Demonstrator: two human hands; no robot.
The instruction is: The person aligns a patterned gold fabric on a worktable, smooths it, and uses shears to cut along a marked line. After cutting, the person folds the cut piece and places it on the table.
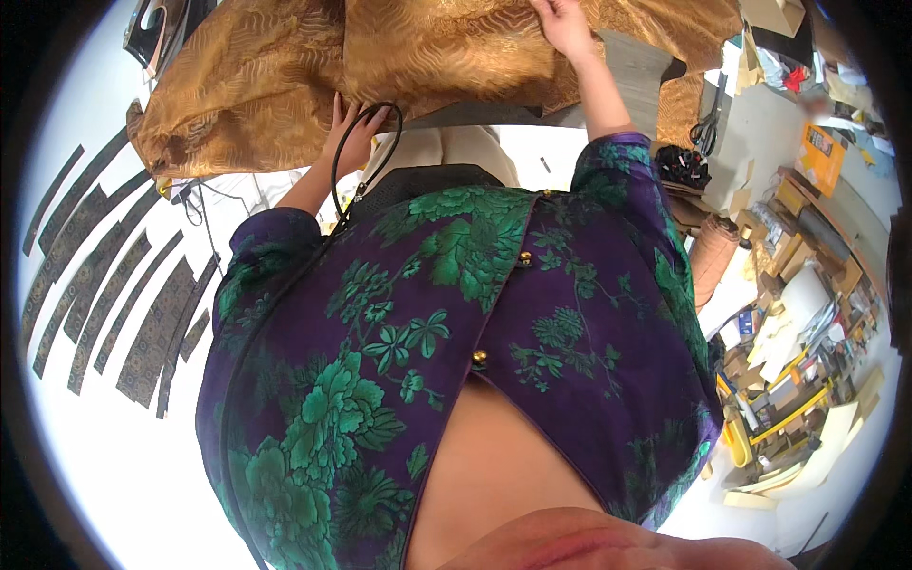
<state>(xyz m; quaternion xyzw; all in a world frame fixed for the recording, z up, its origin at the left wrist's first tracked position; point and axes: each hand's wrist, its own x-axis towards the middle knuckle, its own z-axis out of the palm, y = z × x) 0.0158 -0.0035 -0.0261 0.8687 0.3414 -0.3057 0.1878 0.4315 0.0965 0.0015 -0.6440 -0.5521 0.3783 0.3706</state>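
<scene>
A large piece of shiny golden-brown patterned fabric (427,57) lies across the table in front of me, with folds and a vertical seam or crease near its middle. My left hand (356,142) rests at its near edge, fingers apart and lying against the cloth. Farther to the right, my right hand (567,30) is on the fabric with its fingertips drawn together on it; the top of the picture cuts off part of the fingers. A thin black cord (399,123) loops in front of my left hand.
Black-handled scissors (704,133) are at the table's right side, beside a dark bundle (682,168). An iron (144,40) stands at the far left. Dark patterned strips (157,328) hang on the left. Cluttered shelves (807,247) and a brown roll (714,252) are to the right.
</scene>
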